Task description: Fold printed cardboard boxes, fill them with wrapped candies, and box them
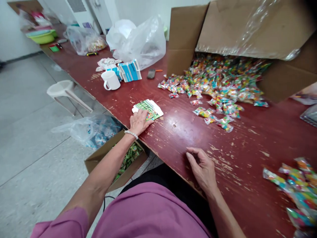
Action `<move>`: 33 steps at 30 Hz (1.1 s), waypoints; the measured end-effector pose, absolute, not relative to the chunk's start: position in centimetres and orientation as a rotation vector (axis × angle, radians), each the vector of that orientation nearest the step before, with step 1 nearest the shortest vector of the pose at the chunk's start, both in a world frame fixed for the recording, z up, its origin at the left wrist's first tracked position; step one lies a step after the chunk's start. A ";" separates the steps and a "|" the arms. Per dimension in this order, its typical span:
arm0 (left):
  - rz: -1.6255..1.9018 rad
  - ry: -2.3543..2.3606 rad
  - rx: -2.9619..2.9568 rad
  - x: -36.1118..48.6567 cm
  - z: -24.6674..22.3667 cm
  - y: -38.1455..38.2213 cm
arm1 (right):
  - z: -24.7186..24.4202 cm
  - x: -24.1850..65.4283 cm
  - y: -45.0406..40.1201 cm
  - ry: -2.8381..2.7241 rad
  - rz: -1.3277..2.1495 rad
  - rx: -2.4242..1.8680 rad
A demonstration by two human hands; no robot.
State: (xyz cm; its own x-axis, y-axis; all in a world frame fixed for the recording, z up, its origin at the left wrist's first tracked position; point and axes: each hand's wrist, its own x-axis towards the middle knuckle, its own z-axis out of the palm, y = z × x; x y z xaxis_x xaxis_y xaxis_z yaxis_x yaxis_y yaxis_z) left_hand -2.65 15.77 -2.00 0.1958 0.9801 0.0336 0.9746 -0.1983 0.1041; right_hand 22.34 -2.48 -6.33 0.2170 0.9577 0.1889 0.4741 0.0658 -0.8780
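Observation:
My left hand [139, 122] lies with its fingers stretched over a small stack of flat green-and-white printed cartons [155, 111] near the table's front edge. The palm hides part of the stack, so I cannot see whether the fingertips grip any carton. Over on the right, my right hand [203, 167] rests by the table edge with its fingers loosely bent, thumb and forefinger apart, holding nothing. Beyond it, several clear wrapped packets of colourful candy [204, 112] are scattered on the red tabletop.
A tipped cardboard box [247, 29] spills candy packets at the back right. More packets [297, 181] lie at the right edge. A white mug [110, 80], a blue-striped carton [130, 71] and plastic bags [141, 43] stand behind. Below are a box of green packets [130, 158] and a stool [60, 88].

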 end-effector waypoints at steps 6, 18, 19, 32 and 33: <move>0.056 1.910 2.312 -2.9 -1.4 17.7 | -6.4 22.2 -2.4 -1.409 0.643 -1.527; 0.815 1.407 1.705 -1.0 -0.5 10.9 | -5.0 20.8 -2.1 -0.855 1.100 -1.415; 0.837 1.282 1.581 -0.5 -0.5 9.2 | -4.5 20.4 -2.0 -0.791 1.132 -1.365; 0.225 0.494 0.812 2.5 0.3 2.3 | 0.0 19.4 -1.5 -0.890 1.473 -1.093; 0.262 0.525 0.837 2.6 0.2 2.2 | 0.0 19.3 -1.5 -0.880 1.483 -1.081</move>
